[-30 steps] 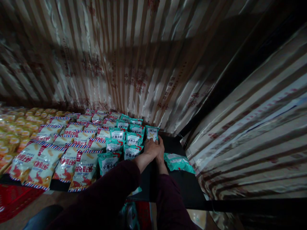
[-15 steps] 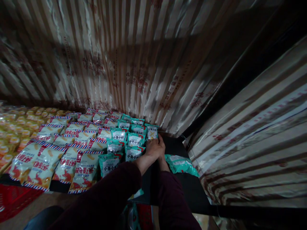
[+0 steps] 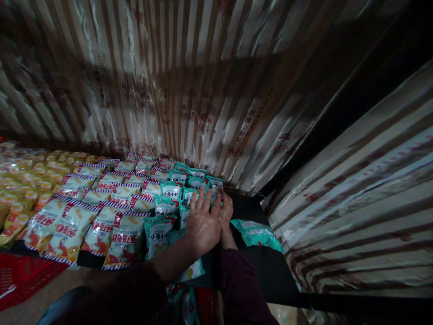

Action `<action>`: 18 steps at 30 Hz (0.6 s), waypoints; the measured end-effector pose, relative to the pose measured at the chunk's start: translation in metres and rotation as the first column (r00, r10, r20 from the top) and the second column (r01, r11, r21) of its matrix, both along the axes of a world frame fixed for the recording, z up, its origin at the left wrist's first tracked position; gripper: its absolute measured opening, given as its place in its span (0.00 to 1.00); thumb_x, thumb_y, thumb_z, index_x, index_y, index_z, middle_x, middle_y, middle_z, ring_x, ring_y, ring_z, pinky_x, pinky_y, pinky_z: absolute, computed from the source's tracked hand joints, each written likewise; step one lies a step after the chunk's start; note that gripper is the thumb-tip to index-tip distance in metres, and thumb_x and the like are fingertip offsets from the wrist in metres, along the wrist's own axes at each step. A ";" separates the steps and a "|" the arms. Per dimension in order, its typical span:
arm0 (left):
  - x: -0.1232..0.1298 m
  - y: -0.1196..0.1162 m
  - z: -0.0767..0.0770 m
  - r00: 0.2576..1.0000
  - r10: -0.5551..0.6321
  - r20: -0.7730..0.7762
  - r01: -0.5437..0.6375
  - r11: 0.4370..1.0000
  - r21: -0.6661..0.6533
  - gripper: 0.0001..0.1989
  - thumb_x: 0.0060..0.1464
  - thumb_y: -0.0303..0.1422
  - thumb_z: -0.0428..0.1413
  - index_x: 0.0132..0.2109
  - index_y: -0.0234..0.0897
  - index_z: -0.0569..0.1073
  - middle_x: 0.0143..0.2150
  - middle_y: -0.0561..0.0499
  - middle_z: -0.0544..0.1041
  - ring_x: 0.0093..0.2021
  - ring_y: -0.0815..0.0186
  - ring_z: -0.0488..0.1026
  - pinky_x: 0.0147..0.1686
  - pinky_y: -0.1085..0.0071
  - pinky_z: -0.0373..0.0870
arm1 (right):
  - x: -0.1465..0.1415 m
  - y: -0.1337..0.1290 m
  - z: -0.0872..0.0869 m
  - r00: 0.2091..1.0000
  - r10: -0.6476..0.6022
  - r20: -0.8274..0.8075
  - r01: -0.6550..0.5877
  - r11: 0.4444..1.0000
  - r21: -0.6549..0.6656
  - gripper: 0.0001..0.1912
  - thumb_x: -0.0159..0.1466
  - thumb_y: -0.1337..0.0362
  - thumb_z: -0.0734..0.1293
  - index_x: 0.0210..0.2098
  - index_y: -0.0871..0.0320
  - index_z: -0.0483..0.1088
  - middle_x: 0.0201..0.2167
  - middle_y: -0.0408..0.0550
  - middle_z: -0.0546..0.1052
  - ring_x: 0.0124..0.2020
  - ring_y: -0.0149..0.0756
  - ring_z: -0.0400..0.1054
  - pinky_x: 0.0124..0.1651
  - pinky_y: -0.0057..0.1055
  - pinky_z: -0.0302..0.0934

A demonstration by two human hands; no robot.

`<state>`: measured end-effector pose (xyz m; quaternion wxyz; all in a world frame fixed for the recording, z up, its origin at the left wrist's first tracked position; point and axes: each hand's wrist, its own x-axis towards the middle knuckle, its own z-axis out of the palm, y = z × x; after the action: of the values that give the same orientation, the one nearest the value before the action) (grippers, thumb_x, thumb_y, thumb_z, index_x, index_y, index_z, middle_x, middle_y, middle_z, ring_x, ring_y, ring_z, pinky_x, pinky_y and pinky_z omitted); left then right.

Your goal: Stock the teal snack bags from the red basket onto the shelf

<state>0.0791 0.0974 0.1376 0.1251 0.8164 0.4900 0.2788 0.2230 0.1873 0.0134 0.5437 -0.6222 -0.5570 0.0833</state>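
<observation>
My left hand (image 3: 203,228) lies palm down over the teal snack bags, its fingers stretched out and spread. Against its right side is my right hand (image 3: 226,212), fingers extended along the edge of the rightmost row and partly hidden by the left. Just beyond the fingertips stands a teal bag (image 3: 215,182), its lower part covered by the hands. More teal bags (image 3: 158,234) lean in rows to the left. One teal bag (image 3: 257,234) lies apart on the black shelf (image 3: 270,266), right of my right wrist.
White snack bags (image 3: 126,234) with red lettering and striped edges fill the shelf further left, then yellow packets (image 3: 37,176). Striped, wrinkled sheeting (image 3: 189,81) hangs behind and at the right. Below the shelf's left front is a red crate (image 3: 23,277).
My left hand has shifted left and toward me, and its fingers have spread over the bags. My right hand stays at the right row. The view has shifted slightly.
</observation>
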 end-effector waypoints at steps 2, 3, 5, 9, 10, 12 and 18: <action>-0.012 -0.007 -0.010 0.998 0.046 -0.039 -0.044 0.998 0.055 0.26 0.57 0.36 0.50 0.62 0.33 0.65 0.69 0.38 0.56 0.71 0.46 0.42 0.68 0.45 0.37 | -0.011 -0.002 0.008 1.000 0.016 0.018 -0.016 1.000 -0.025 0.25 0.65 0.50 0.55 0.50 0.57 0.73 0.50 0.54 0.76 0.53 0.43 0.67 0.57 0.43 0.59; -0.017 -0.010 -0.015 0.997 0.065 -0.051 -0.061 0.995 0.075 0.27 0.57 0.38 0.51 0.62 0.33 0.65 0.69 0.37 0.55 0.71 0.46 0.42 0.68 0.45 0.38 | -0.016 -0.002 0.011 0.999 0.031 0.034 -0.030 0.999 -0.039 0.25 0.65 0.50 0.54 0.50 0.57 0.73 0.50 0.53 0.76 0.53 0.42 0.66 0.58 0.44 0.59; -0.023 -0.013 -0.024 0.994 0.087 -0.066 -0.081 0.993 0.091 0.28 0.56 0.40 0.52 0.61 0.33 0.66 0.69 0.37 0.56 0.71 0.46 0.43 0.67 0.44 0.40 | -0.022 -0.001 0.016 0.996 0.055 0.069 -0.050 0.996 -0.073 0.26 0.65 0.49 0.54 0.50 0.56 0.74 0.50 0.52 0.76 0.54 0.43 0.65 0.59 0.45 0.57; -0.030 -0.012 -0.036 0.991 0.098 -0.094 -0.090 0.992 0.088 0.28 0.57 0.42 0.52 0.61 0.34 0.66 0.68 0.36 0.57 0.70 0.46 0.45 0.67 0.43 0.41 | -0.027 0.004 0.020 0.993 0.076 0.094 -0.062 0.988 -0.139 0.27 0.65 0.49 0.53 0.49 0.55 0.74 0.49 0.52 0.77 0.54 0.44 0.65 0.59 0.46 0.56; -0.031 -0.012 -0.038 0.990 0.098 -0.104 -0.089 0.992 0.084 0.28 0.57 0.42 0.51 0.61 0.34 0.66 0.68 0.36 0.57 0.70 0.46 0.45 0.67 0.44 0.41 | -0.027 0.005 0.021 0.992 0.082 0.091 -0.068 0.987 -0.145 0.27 0.65 0.49 0.53 0.49 0.56 0.74 0.49 0.52 0.77 0.54 0.44 0.65 0.60 0.46 0.56; -0.033 -0.010 -0.041 0.988 0.097 -0.121 -0.088 0.993 0.075 0.28 0.57 0.42 0.51 0.61 0.33 0.66 0.67 0.35 0.58 0.70 0.46 0.46 0.67 0.44 0.41 | -0.028 0.005 0.022 0.992 0.093 0.085 -0.080 0.986 -0.146 0.27 0.65 0.49 0.53 0.49 0.56 0.74 0.49 0.52 0.77 0.55 0.44 0.65 0.60 0.45 0.55; -0.036 -0.008 -0.051 0.988 0.097 -0.123 -0.087 0.993 0.085 0.26 0.57 0.39 0.53 0.61 0.35 0.66 0.67 0.37 0.60 0.70 0.47 0.46 0.67 0.44 0.43 | -0.031 0.002 0.021 0.995 0.079 0.064 -0.068 0.985 -0.156 0.28 0.65 0.47 0.53 0.50 0.56 0.74 0.48 0.52 0.77 0.52 0.43 0.66 0.57 0.44 0.58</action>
<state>0.0433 0.0894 0.0868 0.0480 0.8133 0.5228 0.2509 0.1919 0.1894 0.0343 0.4708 -0.6437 -0.5904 0.1240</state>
